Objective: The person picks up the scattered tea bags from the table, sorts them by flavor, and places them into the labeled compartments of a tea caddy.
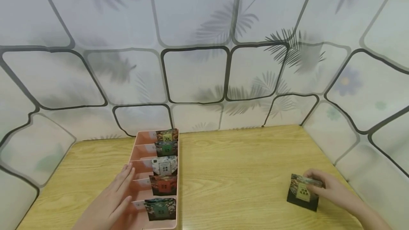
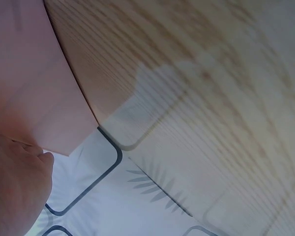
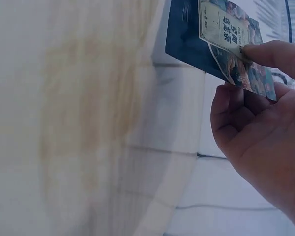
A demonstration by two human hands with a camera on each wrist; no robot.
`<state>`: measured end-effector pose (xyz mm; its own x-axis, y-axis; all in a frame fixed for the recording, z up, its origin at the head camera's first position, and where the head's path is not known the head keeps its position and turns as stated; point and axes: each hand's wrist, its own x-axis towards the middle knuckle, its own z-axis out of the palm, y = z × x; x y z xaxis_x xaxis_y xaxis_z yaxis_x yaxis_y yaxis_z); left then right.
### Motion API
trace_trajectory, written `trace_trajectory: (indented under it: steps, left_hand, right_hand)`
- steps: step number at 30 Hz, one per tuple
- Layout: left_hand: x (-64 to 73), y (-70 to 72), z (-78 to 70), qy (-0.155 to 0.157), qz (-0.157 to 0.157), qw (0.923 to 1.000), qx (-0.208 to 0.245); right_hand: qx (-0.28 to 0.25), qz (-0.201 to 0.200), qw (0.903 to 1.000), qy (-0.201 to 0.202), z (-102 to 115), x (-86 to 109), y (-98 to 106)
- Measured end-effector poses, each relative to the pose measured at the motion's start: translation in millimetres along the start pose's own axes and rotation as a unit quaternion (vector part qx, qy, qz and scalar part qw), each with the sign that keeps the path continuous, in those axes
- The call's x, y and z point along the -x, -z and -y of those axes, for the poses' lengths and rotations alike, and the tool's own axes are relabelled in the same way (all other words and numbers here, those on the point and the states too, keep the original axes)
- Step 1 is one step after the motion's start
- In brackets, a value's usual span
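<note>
At the right of the table, my right hand point(image 1: 322, 184) pinches a small dark tea packet point(image 1: 302, 192) with a yellow-green label. The right wrist view shows the thumb on the front of that packet point(image 3: 226, 39) and curled fingers behind it. My left hand point(image 1: 112, 198) rests with its fingers straight along the left rim of a pink divided box point(image 1: 135, 141). Inside the box, one packet stands in each compartment: a brown one point(image 1: 167, 136) at the back, then a dark green one point(image 1: 166, 149), a white one point(image 1: 164, 166), a red one point(image 1: 163, 186) and a green one point(image 1: 161, 209) in front.
The wood-grain table point(image 1: 236, 173) stretches between the box and my right hand. A pale patterned cloth point(image 1: 195, 77) with dark lines and leaf prints rises behind the table and along both sides. Small white labels point(image 1: 138, 205) sit on the dividers.
</note>
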<state>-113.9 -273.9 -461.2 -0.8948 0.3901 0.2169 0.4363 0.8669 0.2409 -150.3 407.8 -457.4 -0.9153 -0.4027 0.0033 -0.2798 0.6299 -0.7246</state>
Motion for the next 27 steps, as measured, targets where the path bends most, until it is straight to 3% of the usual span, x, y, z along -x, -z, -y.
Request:
trace_trajectory:
  steps: [10,16,27]
  left_hand:
    - [-1.7,2.1,-3.5,0.011,0.007,0.9999,0.009]
    - [-2.0,2.3,-3.7,0.008,0.005,0.9999,0.009]
    - [-0.1,2.2,-2.4,0.011,0.009,0.9998,0.014]
  right_hand:
    - [-0.045,0.011,0.9984,0.032,37.9,-39.4,-0.8]
    - [-0.062,0.012,0.9978,0.018,63.5,-65.3,-3.4]
    - [-0.068,-0.021,0.997,0.03,105.4,-110.1,-15.4]
